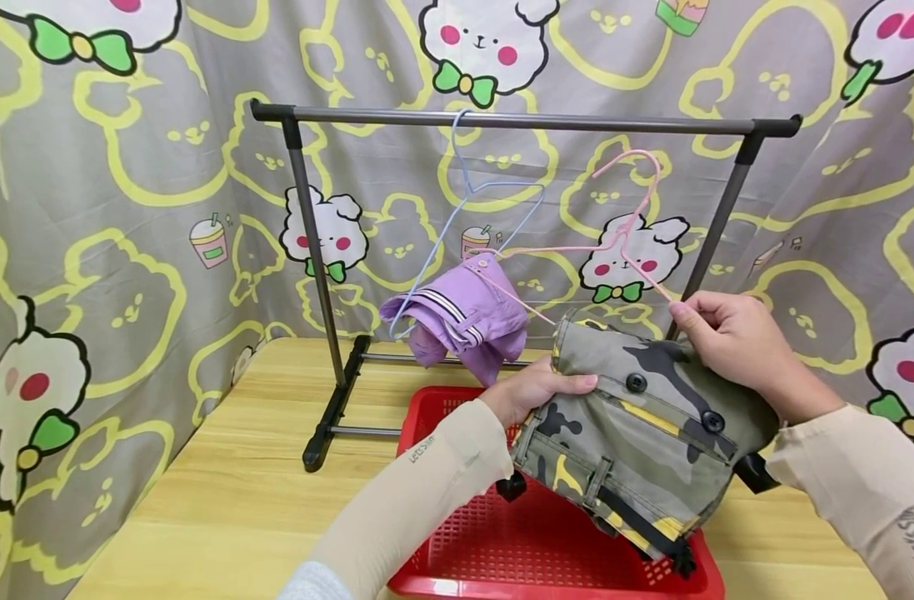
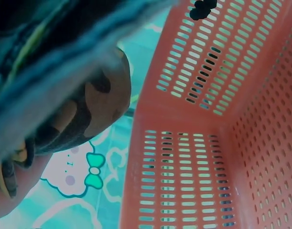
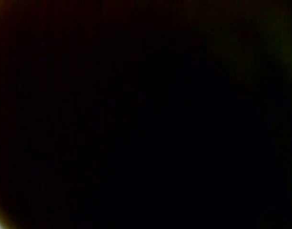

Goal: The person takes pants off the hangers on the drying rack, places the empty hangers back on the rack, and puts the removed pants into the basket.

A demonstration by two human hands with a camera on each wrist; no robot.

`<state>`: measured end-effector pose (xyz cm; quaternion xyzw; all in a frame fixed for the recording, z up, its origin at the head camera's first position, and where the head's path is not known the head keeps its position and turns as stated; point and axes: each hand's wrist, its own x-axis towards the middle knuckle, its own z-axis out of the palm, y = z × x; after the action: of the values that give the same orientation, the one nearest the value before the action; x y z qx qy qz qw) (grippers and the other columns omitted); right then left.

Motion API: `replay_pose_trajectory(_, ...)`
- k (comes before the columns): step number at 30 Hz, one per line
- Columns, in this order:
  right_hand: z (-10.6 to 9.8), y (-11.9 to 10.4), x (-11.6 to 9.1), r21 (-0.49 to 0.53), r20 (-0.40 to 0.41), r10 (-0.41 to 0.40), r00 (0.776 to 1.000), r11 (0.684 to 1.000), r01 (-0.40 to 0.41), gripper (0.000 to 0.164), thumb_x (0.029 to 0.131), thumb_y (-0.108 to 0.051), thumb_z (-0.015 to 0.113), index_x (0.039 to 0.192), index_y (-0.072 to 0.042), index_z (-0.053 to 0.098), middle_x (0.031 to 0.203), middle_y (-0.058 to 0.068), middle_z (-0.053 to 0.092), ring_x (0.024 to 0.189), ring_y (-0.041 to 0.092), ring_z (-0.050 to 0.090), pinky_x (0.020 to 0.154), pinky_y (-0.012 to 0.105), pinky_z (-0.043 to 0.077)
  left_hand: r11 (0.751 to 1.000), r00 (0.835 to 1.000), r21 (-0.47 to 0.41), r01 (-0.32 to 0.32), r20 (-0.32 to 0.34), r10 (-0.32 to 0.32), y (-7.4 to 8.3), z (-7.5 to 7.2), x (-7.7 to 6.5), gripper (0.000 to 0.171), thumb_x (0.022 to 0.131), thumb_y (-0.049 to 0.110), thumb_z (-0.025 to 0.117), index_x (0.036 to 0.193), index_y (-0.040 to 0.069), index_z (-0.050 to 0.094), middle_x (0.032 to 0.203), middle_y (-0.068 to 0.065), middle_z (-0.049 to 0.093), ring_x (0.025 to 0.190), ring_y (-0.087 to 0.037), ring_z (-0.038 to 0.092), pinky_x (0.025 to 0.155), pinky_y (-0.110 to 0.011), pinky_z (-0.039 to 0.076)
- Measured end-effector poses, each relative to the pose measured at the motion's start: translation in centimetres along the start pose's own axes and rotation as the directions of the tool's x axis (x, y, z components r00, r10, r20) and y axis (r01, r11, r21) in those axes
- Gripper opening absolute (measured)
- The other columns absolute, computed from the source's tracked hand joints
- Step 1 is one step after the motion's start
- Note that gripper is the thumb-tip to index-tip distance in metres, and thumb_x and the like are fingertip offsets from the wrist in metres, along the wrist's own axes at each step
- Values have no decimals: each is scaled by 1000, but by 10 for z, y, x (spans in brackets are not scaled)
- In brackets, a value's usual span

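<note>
One edge of a camouflage garment (image 1: 651,454) is gripped by the left hand (image 1: 527,393), its thumb laid over the cloth and its other fingers hidden from sight. A pink hanger (image 1: 623,239) is pinched near the garment by the close-set thumb and bent fingers of the right hand (image 1: 749,346). The garment is held above a red basket (image 1: 524,546) on the counter (image 1: 224,500), before a metal rack (image 1: 576,122).
</note>
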<state>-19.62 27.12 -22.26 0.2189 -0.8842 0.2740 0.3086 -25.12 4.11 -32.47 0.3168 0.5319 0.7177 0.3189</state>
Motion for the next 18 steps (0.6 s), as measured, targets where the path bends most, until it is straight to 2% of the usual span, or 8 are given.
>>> replay_pose_trajectory(7, 1, 6, -3, -29, -9, -7, 1000, 1000, 6, 21, 89, -16, 59, 68, -16, 58, 44, -9, 37, 40, 6, 34, 37, 22, 24, 999, 999, 29, -33, 11, 33, 0, 1, 1, 18, 89, 3, 51, 106, 7, 55, 92, -3, 62, 79, -16, 62, 76, -35, 50)
replay_pose_trajectory(18, 0, -2, 0, -95, -19, -43, 999, 995, 41, 22, 88, -19, 60, 67, -17, 57, 45, -9, 35, 40, 7, 33, 39, 22, 24, 994, 996, 81, -68, 69, 62, 3, -2, -1, 30, 86, 0, 52, 115, 4, 46, 98, -1, 58, 86, -13, 59, 80, -31, 48)
